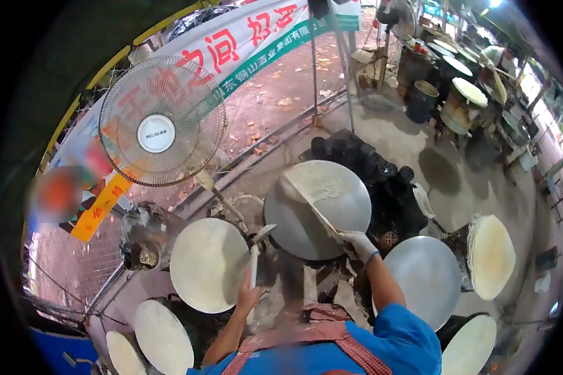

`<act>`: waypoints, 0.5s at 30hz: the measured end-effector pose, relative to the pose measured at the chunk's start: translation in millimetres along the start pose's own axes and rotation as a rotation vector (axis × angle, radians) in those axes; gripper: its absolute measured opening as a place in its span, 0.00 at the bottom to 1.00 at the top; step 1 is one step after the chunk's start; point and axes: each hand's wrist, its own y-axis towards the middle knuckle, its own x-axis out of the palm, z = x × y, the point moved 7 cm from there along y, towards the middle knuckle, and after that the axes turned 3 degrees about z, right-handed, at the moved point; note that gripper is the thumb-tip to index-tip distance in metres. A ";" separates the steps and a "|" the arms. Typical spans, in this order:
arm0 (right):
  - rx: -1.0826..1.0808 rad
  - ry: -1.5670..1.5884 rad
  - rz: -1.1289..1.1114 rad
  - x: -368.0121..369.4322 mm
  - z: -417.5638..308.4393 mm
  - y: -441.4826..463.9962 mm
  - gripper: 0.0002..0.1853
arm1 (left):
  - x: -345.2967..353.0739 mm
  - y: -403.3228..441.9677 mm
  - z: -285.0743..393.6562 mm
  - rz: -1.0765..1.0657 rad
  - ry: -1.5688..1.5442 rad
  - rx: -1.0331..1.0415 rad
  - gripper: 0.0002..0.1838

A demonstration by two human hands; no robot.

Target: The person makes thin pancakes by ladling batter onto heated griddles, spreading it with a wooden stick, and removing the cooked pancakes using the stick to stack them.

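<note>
My right hand (pixel 358 247), in a white glove, grips a long, thin wooden spreader (pixel 314 209) that lies slanting across the round grey griddle (pixel 347 231) ahead of me. A pale smear of batter (pixel 331 186) covers the griddle's far part. In my left hand (pixel 249 295) is a scraper (pixel 254 262) with a light handle, held upright. Its metal blade points up and right near the griddle's left edge. Left of that hand, a pale round flatbread (pixel 209 265) covers another griddle. Beside my right forearm is a bare grey griddle (pixel 423 278).
A stack of flatbreads (pixel 491 256) stands at the right. Pale rounds (pixel 164 337) lie at lower left, another (pixel 469 347) at lower right. Black coal briquettes (pixel 369 162) are piled behind the griddle. A fan (pixel 159 122) stands at left; a person (pixel 503 59) is far back.
</note>
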 end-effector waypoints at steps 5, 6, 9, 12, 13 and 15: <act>0.279 0.037 0.064 -54.5 -49.9 14.7 0.11 | -12.3 -46.6 -20.0 0.084 -0.169 -0.068 0.38; 0.175 -0.055 0.060 -37.4 -60.3 17.8 0.10 | -10.0 -55.5 -19.0 0.053 -0.265 -0.143 0.39; 0.228 -0.107 -0.180 9.1 -45.1 -4.2 0.12 | -8.1 -60.4 -28.0 0.038 -0.325 -0.196 0.39; 0.053 -0.149 -0.217 -13.4 -36.7 3.6 0.13 | -10.7 -76.5 -32.2 0.049 -0.306 -0.188 0.39; 0.107 -0.128 -0.184 -25.5 -44.7 12.6 0.13 | -14.9 -80.7 -25.9 0.057 -0.235 -0.158 0.39; 0.236 0.010 -0.239 -41.1 -68.6 27.5 0.11 | -15.1 -92.3 -16.2 0.018 -0.269 -0.171 0.39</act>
